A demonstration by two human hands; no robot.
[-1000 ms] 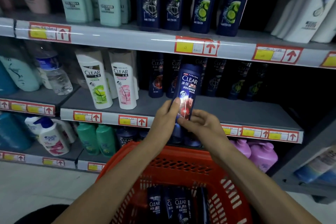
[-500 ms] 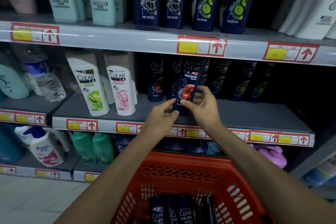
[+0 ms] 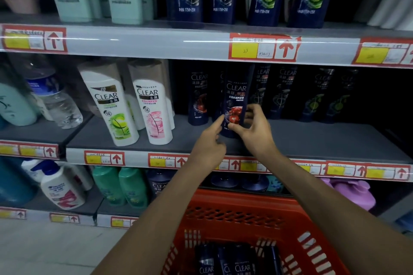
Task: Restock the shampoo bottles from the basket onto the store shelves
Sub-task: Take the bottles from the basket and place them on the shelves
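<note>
A dark blue CLEAR shampoo bottle (image 3: 235, 96) with a red fruit picture stands on the grey middle shelf (image 3: 324, 138), in front of a row of dark CLEAR bottles (image 3: 283, 91). My right hand (image 3: 252, 127) grips its lower part from the right. My left hand (image 3: 209, 140) touches its lower left side with an extended forefinger, the other fingers curled. Below my arms sits the red basket (image 3: 234, 214) with several dark CLEAR bottles (image 3: 237, 261) lying in it.
White CLEAR bottles (image 3: 111, 105) stand left of the dark ones on the middle shelf, with a clear water bottle (image 3: 55, 100) farther left. The top shelf holds mint-green and dark blue bottles. The bottom shelf has green, white and purple bottles. Grey floor lies at lower left.
Both hands have carried the dark blue bottle up from above the basket and forward onto the middle shelf. The view has moved closer to the shelves.
</note>
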